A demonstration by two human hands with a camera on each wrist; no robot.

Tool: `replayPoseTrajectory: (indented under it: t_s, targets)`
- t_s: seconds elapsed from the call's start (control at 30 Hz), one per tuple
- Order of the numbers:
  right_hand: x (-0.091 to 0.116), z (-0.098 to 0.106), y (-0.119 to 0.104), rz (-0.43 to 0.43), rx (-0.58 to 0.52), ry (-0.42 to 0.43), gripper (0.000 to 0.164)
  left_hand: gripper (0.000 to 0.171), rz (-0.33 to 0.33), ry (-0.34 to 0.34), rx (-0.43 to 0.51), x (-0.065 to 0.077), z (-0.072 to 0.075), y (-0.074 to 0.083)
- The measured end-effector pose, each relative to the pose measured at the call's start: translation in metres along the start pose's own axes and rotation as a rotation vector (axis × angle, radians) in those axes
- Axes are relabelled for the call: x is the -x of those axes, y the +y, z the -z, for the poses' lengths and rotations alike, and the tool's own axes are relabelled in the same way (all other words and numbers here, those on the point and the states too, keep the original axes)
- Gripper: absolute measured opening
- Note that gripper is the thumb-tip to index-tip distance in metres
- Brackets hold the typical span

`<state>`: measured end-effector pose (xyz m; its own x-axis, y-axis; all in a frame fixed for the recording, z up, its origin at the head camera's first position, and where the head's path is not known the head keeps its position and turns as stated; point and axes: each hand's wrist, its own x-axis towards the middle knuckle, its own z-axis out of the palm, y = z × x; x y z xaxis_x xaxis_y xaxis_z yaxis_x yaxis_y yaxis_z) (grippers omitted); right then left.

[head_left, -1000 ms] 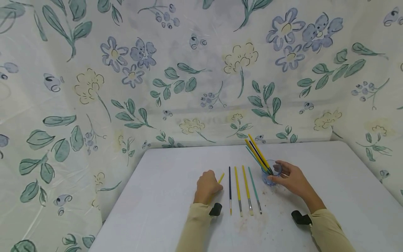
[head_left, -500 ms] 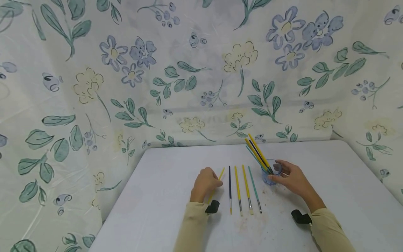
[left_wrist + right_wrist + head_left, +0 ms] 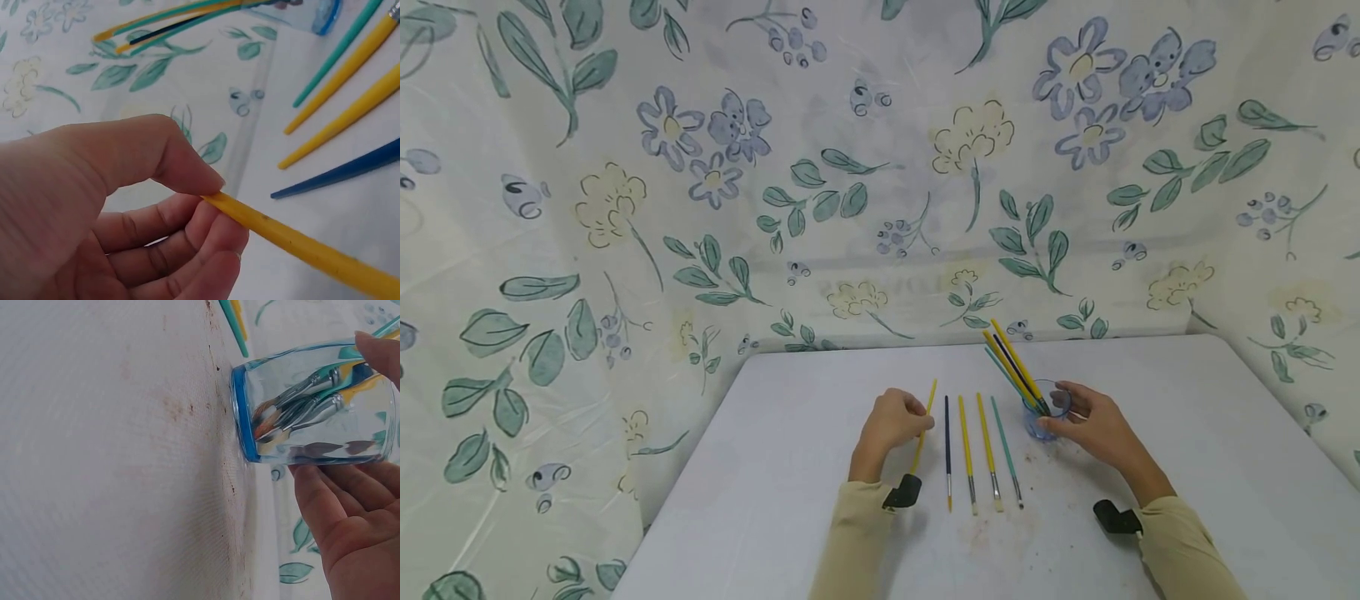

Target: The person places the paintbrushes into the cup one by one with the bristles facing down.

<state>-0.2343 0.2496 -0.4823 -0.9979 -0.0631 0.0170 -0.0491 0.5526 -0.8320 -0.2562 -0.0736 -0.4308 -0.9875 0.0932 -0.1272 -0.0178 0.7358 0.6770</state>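
My left hand (image 3: 893,423) pinches a yellow paintbrush (image 3: 294,247) between thumb and fingers, left of the row of brushes. Its bristle end is hidden behind the wrist camera in the head view. With my right hand (image 3: 1093,425) I hold a clear bluish glass (image 3: 312,406), thumb on one side and fingers on the other. Several paintbrushes (image 3: 1015,367) with yellow, green and dark handles lean in it, bristles down. Side by side on the table lie a dark blue paintbrush (image 3: 947,442), two yellow paintbrushes (image 3: 966,446) and a green paintbrush (image 3: 1005,446), bristles toward me.
The white table (image 3: 760,517) carries small reddish-brown specks (image 3: 1030,533) in front of the glass. A floral sheet (image 3: 850,208) hangs behind the table and along its sides. A black wrist camera (image 3: 1116,518) sits at the right cuff.
The left hand has risen slightly and shifted a little left, and the yellow paintbrush in it has turned more upright. The right hand and the glass have stayed in place.
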Motion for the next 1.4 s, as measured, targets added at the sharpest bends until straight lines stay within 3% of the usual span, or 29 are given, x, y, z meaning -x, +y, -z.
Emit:
replayPoseTrajectory:
  t_s: [0.2,0.4,0.87,1.4]
  targets:
    - [-0.001,0.0,0.002,-0.003,0.001,-0.001,0.086,0.014,-0.067,0.005,0.103,-0.002,0.003,0.001]
    - [-0.002,-0.001,0.001,-0.004,-0.004,0.0,0.085,0.013,-0.125,0.028,0.281,-0.002,0.004,0.004]
    - [-0.004,0.001,0.003,-0.009,-0.012,-0.005,0.089,0.018,-0.118,0.064,0.552,-0.002,-0.005,0.017]
    - [-0.002,0.001,0.002,0.0,-0.024,-0.009,0.089,0.02,-0.193,0.088,0.755,-0.001,-0.013,0.026]
